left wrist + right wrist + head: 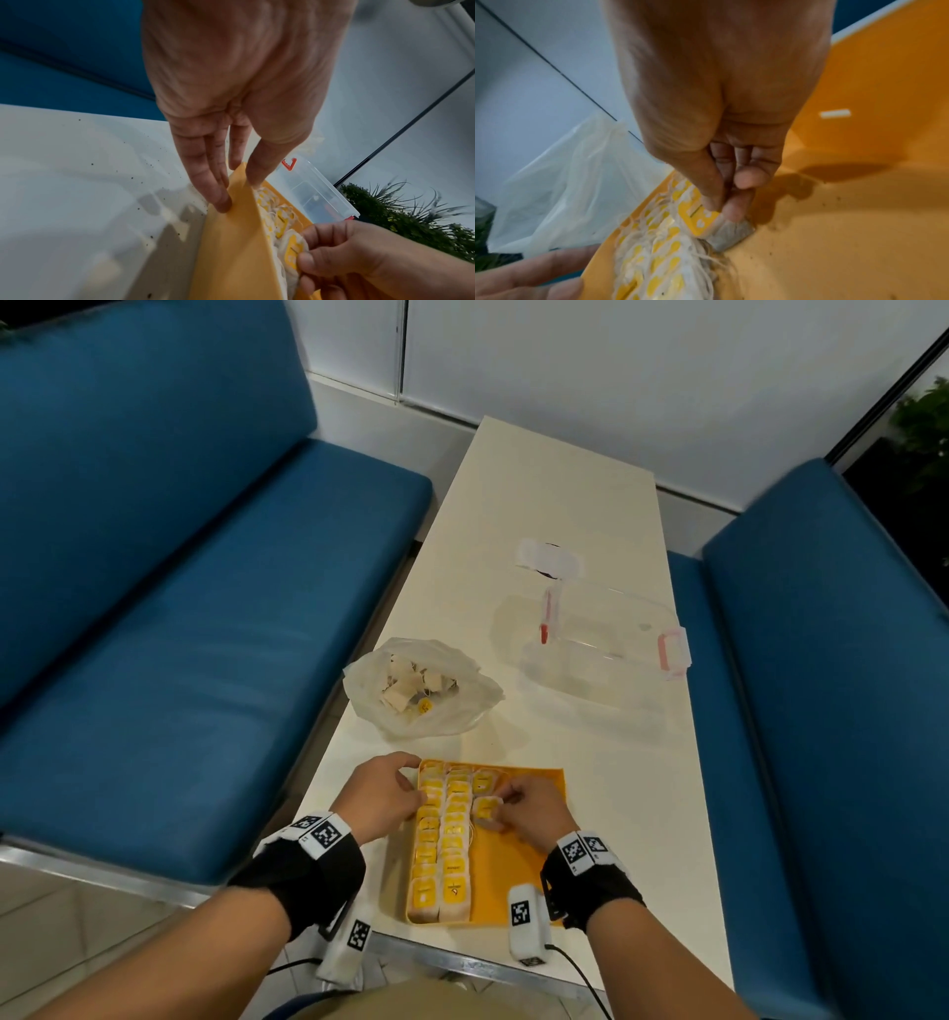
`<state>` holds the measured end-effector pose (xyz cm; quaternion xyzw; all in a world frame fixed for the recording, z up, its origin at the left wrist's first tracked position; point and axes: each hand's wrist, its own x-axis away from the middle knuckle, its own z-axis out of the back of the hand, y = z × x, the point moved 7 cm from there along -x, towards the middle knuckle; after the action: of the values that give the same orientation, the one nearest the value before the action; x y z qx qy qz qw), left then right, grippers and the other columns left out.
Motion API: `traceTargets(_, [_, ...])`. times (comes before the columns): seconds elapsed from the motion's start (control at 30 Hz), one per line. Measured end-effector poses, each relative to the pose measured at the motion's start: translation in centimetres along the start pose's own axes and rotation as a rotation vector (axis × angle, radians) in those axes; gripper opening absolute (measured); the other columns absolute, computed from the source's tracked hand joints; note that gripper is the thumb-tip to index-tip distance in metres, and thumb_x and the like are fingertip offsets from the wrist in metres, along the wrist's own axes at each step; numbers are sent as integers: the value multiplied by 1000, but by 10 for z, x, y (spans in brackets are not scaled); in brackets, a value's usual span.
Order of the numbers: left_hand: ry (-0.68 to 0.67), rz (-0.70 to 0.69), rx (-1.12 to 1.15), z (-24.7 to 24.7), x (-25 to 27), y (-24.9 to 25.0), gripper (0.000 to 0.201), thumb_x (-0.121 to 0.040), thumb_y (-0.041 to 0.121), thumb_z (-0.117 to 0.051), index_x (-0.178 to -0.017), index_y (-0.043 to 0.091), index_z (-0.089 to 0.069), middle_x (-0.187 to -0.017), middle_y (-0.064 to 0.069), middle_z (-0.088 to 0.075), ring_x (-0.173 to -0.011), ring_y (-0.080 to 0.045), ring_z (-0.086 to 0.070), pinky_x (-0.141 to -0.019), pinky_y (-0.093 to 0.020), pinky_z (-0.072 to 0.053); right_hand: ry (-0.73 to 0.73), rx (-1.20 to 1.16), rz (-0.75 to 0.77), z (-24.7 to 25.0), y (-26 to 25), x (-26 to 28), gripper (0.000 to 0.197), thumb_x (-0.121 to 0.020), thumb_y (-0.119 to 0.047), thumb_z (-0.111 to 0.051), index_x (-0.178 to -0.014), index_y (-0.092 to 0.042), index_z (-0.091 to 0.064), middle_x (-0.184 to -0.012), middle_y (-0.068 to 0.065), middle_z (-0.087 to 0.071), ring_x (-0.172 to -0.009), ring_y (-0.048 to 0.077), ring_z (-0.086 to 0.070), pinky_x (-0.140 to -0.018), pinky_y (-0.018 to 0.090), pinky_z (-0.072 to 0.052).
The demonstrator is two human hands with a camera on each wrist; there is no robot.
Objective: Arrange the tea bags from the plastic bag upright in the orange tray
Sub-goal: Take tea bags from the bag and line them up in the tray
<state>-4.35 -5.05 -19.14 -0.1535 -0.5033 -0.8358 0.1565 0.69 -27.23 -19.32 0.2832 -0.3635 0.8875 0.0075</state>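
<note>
The orange tray (513, 875) lies at the table's near edge. Two full rows of upright tea bags (442, 845) with yellow tags fill its left side, and a third row has begun at the far end. My right hand (506, 806) pinches a tea bag (700, 221) by its top, its lower end touching the tray floor (834, 223) beside the rows. My left hand (405, 785) holds the tray's far left corner, fingers (221, 201) on the outer wall (231, 243), thumb inside. The plastic bag (421, 690) with more tea bags lies open just beyond the tray.
A clear plastic box (606, 639) with red clips stands at the right of the table, its lid (552, 559) beyond it. Blue bench seats (205, 608) flank the narrow table. A plant (411, 219) stands at the far right.
</note>
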Motion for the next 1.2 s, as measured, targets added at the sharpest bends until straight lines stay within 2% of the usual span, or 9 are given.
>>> traceTargets(0.37, [-5, 5, 12, 1, 3, 0, 40, -86, 18, -73, -124, 27, -65, -82, -1, -74, -65, -11, -72, -59, -22, -55, 188, -137, -83, -5, 10, -6, 19, -84, -10, -71, -74, -26, -65, -78, 10, -75, -79, 26, -72, -74, 39, -59])
traceTargets(0.43, [-6, 6, 12, 0, 2, -1, 40, -86, 18, -73, -124, 26, -65, -81, -1, -74, -65, -10, -72, -60, -23, -55, 206, -128, -75, -7, 9, -8, 15, -85, -13, -71, -76, -25, -69, -79, 7, -75, -77, 22, -71, -73, 36, -60])
traceTargets(0.57, [-8, 2, 2, 0, 2, 0, 42, -87, 19, -74, -127, 25, -64, -81, 1, -74, -67, -9, -72, -64, -24, -57, 252, -122, -63, -7, 6, -9, 5, -88, -18, -72, -91, -14, -73, -81, -3, -70, -71, 5, -62, -59, 12, -45])
traceTargets(0.73, [-55, 59, -79, 3, 9, 3, 55, -91, 34, -71, -141, 19, -53, -99, -1, -73, -78, -11, -70, -71, -24, -55, 244, -128, -116, -5, 6, -8, 13, -87, -20, -72, -96, -12, -74, -90, -3, -71, -85, 12, -66, -67, 16, -48])
traceTargets(0.8, [-137, 99, -149, 8, 16, 12, 47, -93, 45, -67, -132, 18, -59, -100, -3, -73, -74, -13, -71, -63, -23, -54, 269, -102, -116, 6, 1, 2, 8, -86, -20, -70, -90, -15, -75, -85, -4, -71, -84, 13, -66, -64, 14, -46])
traceTargets(0.87, [-213, 69, -162, 21, 25, 35, 28, -95, 45, -63, -110, 21, -68, -85, -2, -75, -64, -13, -73, -56, -23, -54, 336, -101, -64, 22, -14, 15, 3, -85, -20, -69, -84, -19, -72, -78, -4, -70, -75, 13, -66, -63, 17, -49])
traceTargets(0.97, [-82, -61, -187, 56, 27, 81, 19, -96, 40, -62, -88, 26, -72, -72, 3, -72, -52, -4, -64, -54, -24, -49, 439, -195, 130, 49, -61, 34, 17, -82, -30, -75, -94, -27, -64, -84, -8, -67, -70, 9, -66, -67, 24, -52])
traceTargets(1.1, [139, -189, -291, 83, 1, 114, 19, -98, 24, -58, -95, 23, -76, -93, 6, -73, -85, -12, -66, -75, -29, -55, 375, -172, 268, 59, -119, 17, 44, -81, -40, -76, -119, -36, -52, -105, -14, -53, -75, 7, -64, -70, 25, -54])
traceTargets(1.2, [102, -178, -401, 81, -19, 112, 26, -97, 15, -55, -117, 22, -71, -125, 2, -68, -115, -20, -63, -95, -36, -53, 356, -158, 270, 54, -132, -4, 10, -85, -27, -70, -92, -23, -66, -86, -6, -66, -72, 20, -68, -73, 44, -59])
